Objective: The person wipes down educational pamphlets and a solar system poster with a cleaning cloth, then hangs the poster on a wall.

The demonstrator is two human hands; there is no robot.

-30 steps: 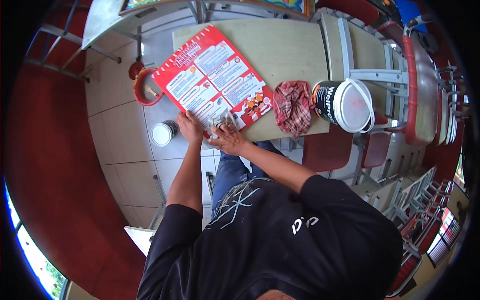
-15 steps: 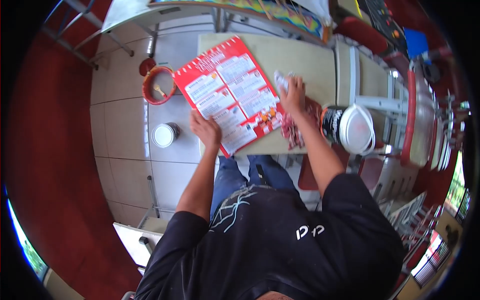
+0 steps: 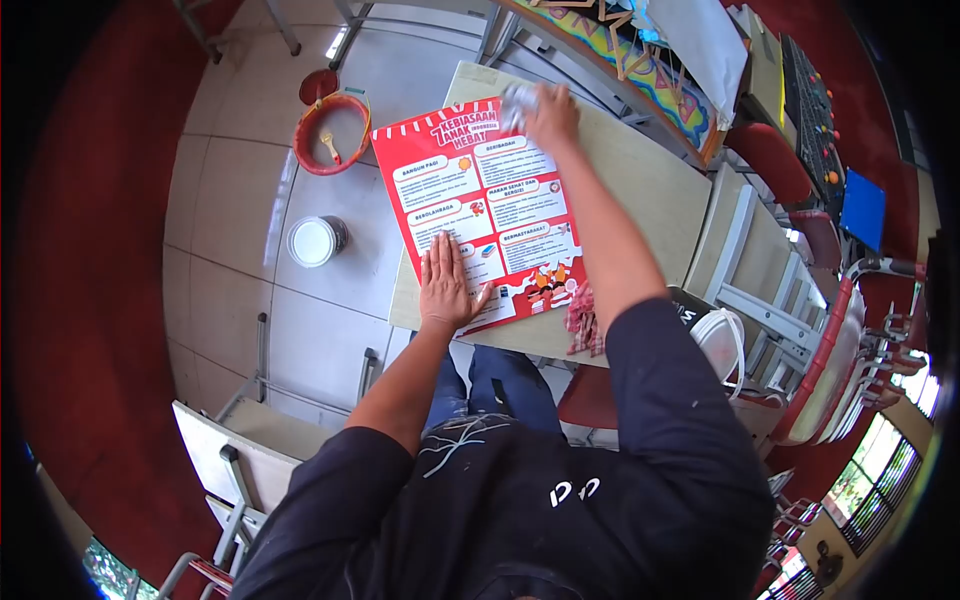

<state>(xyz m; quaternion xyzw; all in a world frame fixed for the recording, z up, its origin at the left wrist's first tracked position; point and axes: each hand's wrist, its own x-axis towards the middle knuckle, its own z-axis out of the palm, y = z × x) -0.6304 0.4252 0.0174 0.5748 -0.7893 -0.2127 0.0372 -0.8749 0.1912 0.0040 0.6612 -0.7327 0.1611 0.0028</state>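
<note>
A red and white printed poster [image 3: 462, 207] lies on the pale table, its title at the far end. My left hand [image 3: 447, 283] rests flat on its lower left part, fingers spread. At the poster's top right corner, my right hand [image 3: 553, 120] grips a crumpled whitish cloth [image 3: 518, 106], pressed on or just over the surface; motion blurs it. Beside the lower right edge is a red checked cloth [image 3: 584, 320], partly hidden by my right forearm.
Left on the tiled floor stand a red basin [image 3: 303, 150] with a brush [image 3: 330, 146] in it and a white-topped can [image 3: 317, 241]. A dark bucket with a white lid [image 3: 718, 345] is right of the table [image 3: 640, 180]. Chairs and a colourfully painted board [image 3: 620, 75] surround it.
My right hand has moved from the poster's right edge to its top right corner with the whitish cloth. My left hand has shifted from the left edge onto the printed face.
</note>
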